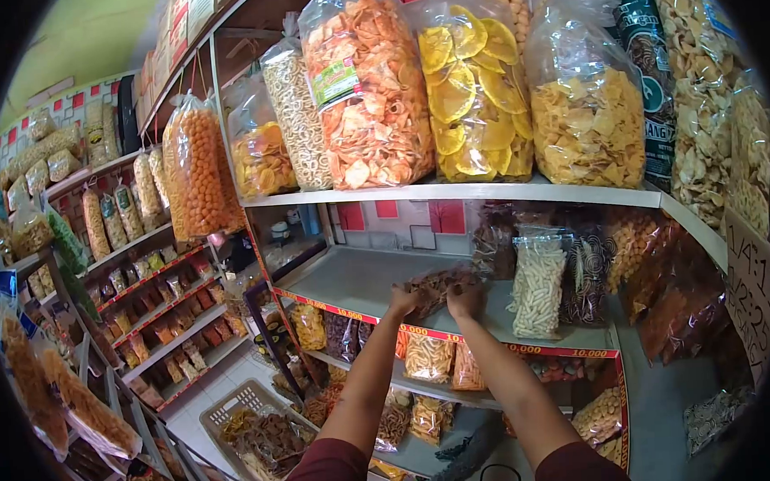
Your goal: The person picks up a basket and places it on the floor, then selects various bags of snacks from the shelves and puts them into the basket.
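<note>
Both of my arms reach forward over the grey middle shelf (pixel 352 272). A clear bag of brown snacks (pixel 435 292) lies between my hands, just above or on the shelf. My left hand (pixel 404 300) grips the bag's left side, and my right hand (pixel 465 294) holds its right side with the fingers curled. To the right of my right hand, a bag of white stick snacks (pixel 538 284) stands upright at the shelf edge. Dark brown bags (pixel 494 240) stand behind it, and a bag of dark spiral snacks (pixel 587 275) is beside it.
Large chip bags (pixel 370 95) line the upper shelf (pixel 452 191) above my hands. Orange ball bags (pixel 197 167) hang at the left. Small bags (pixel 429 359) fill the shelf below. On the floor, a basket (pixel 212 420) holds more bags. A handwritten cardboard sign (pixel 752 285) hangs at the right.
</note>
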Tool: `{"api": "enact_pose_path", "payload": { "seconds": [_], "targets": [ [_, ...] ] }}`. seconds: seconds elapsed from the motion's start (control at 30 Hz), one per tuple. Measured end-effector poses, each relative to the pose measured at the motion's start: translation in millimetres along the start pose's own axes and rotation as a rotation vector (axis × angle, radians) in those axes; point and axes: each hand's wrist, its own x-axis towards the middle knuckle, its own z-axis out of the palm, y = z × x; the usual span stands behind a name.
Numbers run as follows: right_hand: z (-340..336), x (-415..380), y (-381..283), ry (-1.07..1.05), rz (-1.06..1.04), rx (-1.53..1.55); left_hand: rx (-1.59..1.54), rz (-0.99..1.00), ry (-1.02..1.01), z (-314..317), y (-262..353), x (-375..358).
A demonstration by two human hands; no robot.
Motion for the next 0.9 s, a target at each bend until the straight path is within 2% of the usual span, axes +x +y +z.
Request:
{"api": "enact_pose_path", "payload": {
  "seconds": [0.07, 0.13, 0.2, 0.3, 0.37, 0.5, 0.6, 0.63, 0.77, 0.87, 0.9],
  "targets": [
    [-4, -1, -2, -0.035, 0.029, 0.08, -0.008, -0.088, 0.012, 5, -15, 16],
    [-3, -3, 0, -0.049, 0.057, 0.121, -0.068, -0.159, -0.191, -20, 27, -22],
    [-4, -3, -3, -0.073, 0.069, 0.14, -0.073, -0.198, -0.272, -31, 49, -37],
    [-3, -1, -3, -0.101, 0.066, 0.19, -0.16, -0.209, -0.237, -31, 46, -42],
    [17, 2, 8, -0.098, 0.06, 0.308, -0.441, -0.208, -0.228, -27, 34, -40],
    [39, 1, 13, -0.121, -0.08, 0.418, -0.597, -0.112, -0.058, -41, 39, -53],
    [24, -11, -17, -0.251, -0.04, 0.549, -0.763, -0.112, -0.242, -71, 28, -52],
    [36, -15, -20, -0.215, -0.089, 0.564, -0.661, -0.108, -0.129, -78, 25, -55],
    [66, -42, -48, -0.289, -0.093, 0.612, -0.611, -0.119, 0.003, -121, 22, -84],
    [106, -68, -58, -0.435, -0.098, 0.749, -0.616, -0.118, -0.051, -164, 17, -115],
    [101, -82, -68, -0.478, -0.104, 0.725, -0.573, -0.147, 0.038, -174, 20, -130]
  ]
}}
